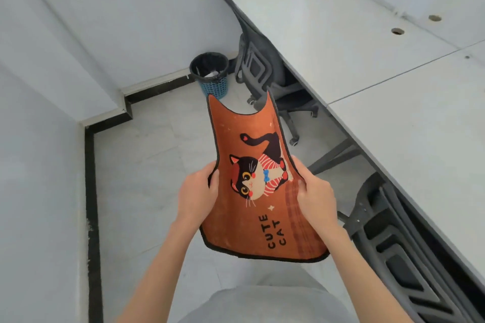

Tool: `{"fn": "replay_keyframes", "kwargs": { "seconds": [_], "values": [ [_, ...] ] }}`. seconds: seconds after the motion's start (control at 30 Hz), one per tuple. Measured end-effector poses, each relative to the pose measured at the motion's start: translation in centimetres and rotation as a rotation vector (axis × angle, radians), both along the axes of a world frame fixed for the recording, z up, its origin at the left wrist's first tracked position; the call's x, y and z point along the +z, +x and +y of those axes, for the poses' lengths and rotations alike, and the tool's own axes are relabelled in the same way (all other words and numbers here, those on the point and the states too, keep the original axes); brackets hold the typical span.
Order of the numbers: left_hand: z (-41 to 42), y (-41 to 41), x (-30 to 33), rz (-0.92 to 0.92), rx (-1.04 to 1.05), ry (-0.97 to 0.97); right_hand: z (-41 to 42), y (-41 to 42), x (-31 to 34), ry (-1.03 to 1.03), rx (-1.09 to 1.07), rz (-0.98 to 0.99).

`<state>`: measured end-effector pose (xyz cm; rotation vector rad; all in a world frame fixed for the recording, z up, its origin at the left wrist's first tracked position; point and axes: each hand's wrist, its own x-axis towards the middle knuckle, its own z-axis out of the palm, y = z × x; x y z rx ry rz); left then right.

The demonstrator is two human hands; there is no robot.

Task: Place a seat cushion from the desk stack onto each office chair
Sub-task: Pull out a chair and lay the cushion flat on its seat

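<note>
An orange seat cushion (244, 139) with a black cat picture and the words "CUTE CAT" hangs in the air over the floor, sagging along its middle. My left hand (198, 191) grips its left edge and my right hand (313, 193) grips its right edge. A grey office chair (258, 65) stands farther off, pushed under the desk, its backrest towards me. A second grey office chair (388, 238) is close on my right, also tucked under the desk, with only its backrest showing. No cushion stack is in view.
A long white desk (393, 86) runs along the right side. A blue mesh waste bin (210, 73) with a black liner stands on the floor near the far chair. White walls with black skirting close off the left and back. Pale tiled floor lies between.
</note>
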<state>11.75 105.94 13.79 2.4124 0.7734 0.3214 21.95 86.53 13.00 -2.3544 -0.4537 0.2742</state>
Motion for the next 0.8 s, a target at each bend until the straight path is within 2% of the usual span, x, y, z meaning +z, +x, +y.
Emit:
{"fn": "replay_keyframes", "kwargs": {
  "seconds": [0.27,0.47,0.6,0.8],
  "values": [
    [4.4,21.5,1.4,-0.117,-0.27,0.046,2.5,17.7,1.7,0.044,-0.185,-0.049],
    [5.6,37.1,3.9,-0.214,-0.47,0.085,1.9,28.1,3.6,0.154,-0.472,-0.087],
    [6.4,47.9,4.5,-0.186,-0.641,0.088,2.3,35.1,2.8,0.309,-0.675,-0.044],
    [7.3,62.0,3.5,-0.175,-0.816,-0.054,2.8,43.9,-0.8,0.516,-0.973,0.062]
  ]
}}
